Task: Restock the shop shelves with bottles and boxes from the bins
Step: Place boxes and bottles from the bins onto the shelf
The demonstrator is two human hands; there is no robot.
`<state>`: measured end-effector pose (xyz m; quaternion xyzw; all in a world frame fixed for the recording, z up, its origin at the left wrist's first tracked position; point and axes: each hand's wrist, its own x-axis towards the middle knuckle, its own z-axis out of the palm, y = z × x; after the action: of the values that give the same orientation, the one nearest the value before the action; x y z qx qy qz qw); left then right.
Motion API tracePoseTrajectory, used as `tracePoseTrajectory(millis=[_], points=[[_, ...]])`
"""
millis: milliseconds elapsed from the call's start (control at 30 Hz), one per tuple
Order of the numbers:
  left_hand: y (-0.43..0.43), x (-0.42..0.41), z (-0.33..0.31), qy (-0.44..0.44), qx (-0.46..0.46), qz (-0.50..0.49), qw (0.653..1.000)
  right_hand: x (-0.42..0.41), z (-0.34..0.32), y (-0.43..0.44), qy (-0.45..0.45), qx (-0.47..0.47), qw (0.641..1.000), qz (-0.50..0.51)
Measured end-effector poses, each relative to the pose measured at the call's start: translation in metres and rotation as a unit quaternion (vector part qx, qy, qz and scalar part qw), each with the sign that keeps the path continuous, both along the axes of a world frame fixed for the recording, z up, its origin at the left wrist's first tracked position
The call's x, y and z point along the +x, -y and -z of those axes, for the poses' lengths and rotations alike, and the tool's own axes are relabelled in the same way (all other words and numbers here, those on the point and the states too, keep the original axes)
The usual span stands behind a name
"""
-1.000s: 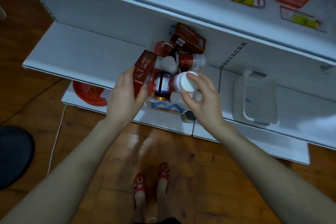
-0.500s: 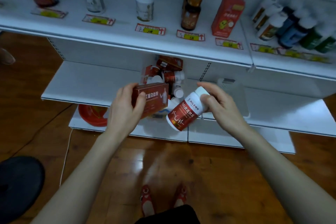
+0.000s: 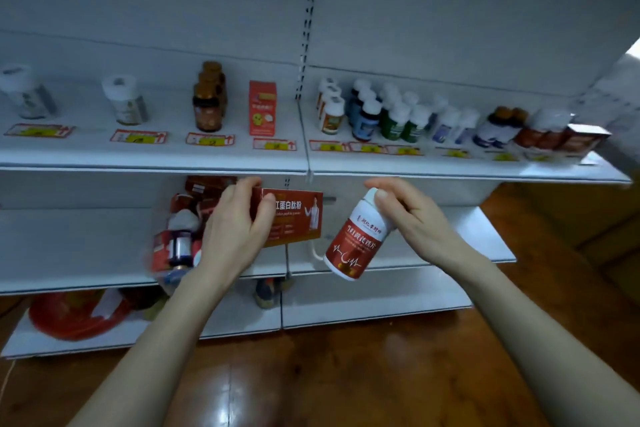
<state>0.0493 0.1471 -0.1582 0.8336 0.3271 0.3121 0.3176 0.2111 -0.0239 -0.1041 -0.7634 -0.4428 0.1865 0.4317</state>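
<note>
My left hand (image 3: 232, 232) grips a red box (image 3: 294, 215) with white lettering, held flat in front of the lower shelf. My right hand (image 3: 408, 215) holds a white bottle with a red label (image 3: 356, 243) by its cap end, tilted with its base pointing down-left. Behind my left hand a clear bin (image 3: 180, 236) of red boxes and bottles sits on the lower shelf (image 3: 69, 246). Above both hands runs the upper shelf (image 3: 156, 158), stocked with bottles and one red box (image 3: 262, 107).
Price tags line the upper shelf's front edge. Rows of white-capped bottles (image 3: 381, 111) crowd its right half, with red boxes (image 3: 568, 139) at the far right. A red basin (image 3: 76, 315) lies on the bottom shelf at left. Wooden floor lies below.
Both hands have lifted the box and the bottle out of the bin and up toward the upper shelf. My view has tilted up, so the stocked shelf now fills the frame.
</note>
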Motion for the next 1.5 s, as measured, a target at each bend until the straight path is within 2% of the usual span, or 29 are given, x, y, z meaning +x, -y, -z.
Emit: tracePoseTrajectory(millis=[167, 333, 433, 633, 1067, 1300, 1500], points=[[0.06, 0.065, -0.028, 0.038, 0.027, 0.019, 0.999, 0.059, -0.03, 0.079, 0.034, 0.014, 0.999, 0.023], [0.109, 0.132, -0.044, 0.069, 0.027, 0.066, 0.995, 0.113, -0.043, 0.157, 0.122, -0.057, 0.988, 0.071], [0.134, 0.173, -0.052, 0.087, 0.026, 0.108, 0.99, 0.139, -0.044, 0.195, 0.157, -0.064, 0.981, 0.099], [0.169, 0.258, -0.063, 0.107, 0.024, 0.162, 0.981, 0.205, -0.033, 0.247, 0.1, -0.014, 0.977, 0.189], [0.182, 0.483, -0.084, 0.194, -0.138, 0.177, 0.955, 0.405, -0.052, 0.269, 0.071, 0.113, 0.943, 0.305], [0.187, 0.562, -0.094, 0.219, -0.117, 0.163, 0.955, 0.481, -0.06, 0.271, 0.049, 0.143, 0.94, 0.307], [0.183, 0.595, -0.092, 0.238, -0.15, 0.079, 0.956, 0.559, -0.071, 0.253, 0.076, 0.174, 0.942, 0.275]])
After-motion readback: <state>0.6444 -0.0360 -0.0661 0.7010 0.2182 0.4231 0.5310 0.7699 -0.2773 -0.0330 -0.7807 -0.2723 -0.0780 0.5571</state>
